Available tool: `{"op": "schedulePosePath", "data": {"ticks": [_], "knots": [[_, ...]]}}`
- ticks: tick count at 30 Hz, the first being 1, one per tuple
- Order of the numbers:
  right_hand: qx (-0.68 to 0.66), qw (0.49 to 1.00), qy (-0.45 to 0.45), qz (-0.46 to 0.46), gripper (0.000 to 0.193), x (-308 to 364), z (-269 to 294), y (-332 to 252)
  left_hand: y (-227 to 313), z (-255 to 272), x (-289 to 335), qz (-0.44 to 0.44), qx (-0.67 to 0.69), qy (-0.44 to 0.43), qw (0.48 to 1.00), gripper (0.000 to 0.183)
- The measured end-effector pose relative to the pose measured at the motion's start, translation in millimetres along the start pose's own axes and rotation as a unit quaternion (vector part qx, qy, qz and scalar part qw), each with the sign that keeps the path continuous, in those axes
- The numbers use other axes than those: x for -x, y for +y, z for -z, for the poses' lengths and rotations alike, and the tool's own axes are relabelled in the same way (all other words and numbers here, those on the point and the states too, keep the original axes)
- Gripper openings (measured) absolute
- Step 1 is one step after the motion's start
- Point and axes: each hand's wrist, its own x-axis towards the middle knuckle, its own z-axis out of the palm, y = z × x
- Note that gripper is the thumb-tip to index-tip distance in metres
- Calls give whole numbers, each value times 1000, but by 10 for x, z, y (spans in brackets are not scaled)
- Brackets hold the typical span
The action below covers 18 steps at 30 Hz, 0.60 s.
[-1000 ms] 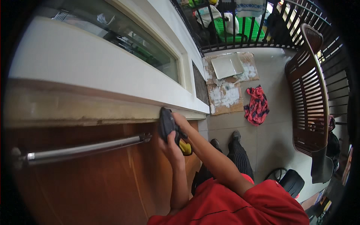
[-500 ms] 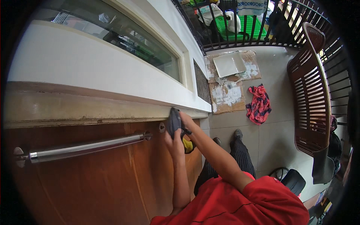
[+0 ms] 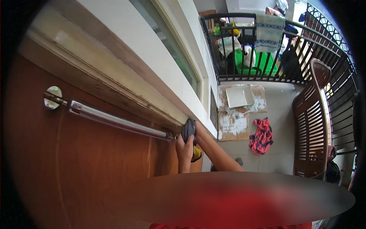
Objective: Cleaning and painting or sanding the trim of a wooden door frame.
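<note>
against the brown door (image 3: 95, 171), a long steel bar (image 3: 114, 121) runs across. at its right end both hands bunch together: left hand (image 3: 184, 147) and right hand (image 3: 197, 133) clenched on a dark tool (image 3: 188, 129) with a yellow part (image 3: 196, 153), pressed near the bar end. beyond, wooden bench (image 3: 310, 129), red cloth (image 3: 261, 135) on floor.

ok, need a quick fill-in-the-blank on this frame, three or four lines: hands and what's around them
1. Both hands press a dark ____ against the door.
2. The left hand and right hand work at the right end of a long ____ handle bar.
3. The wooden door is ____ in colour.
4. On the floor beside the cardboard lies a red patterned ____.

Missing words: cloth; metal; brown; garment
</note>
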Motion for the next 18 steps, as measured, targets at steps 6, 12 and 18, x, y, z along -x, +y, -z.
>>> {"op": "schedulePosePath", "data": {"ticks": [6,12,18], "knots": [[74,974,-195,92,24,1121,-1066,-123,861,329,-152,-89,39,88,991,35],[547,695,-265,385,20,821,-1731,-747,1992,423,21,-189,57,64,978,41],[320,819,-318,355,7,2717,-2313,-862,2070,633,342,-416,146,166,882,31]]}}
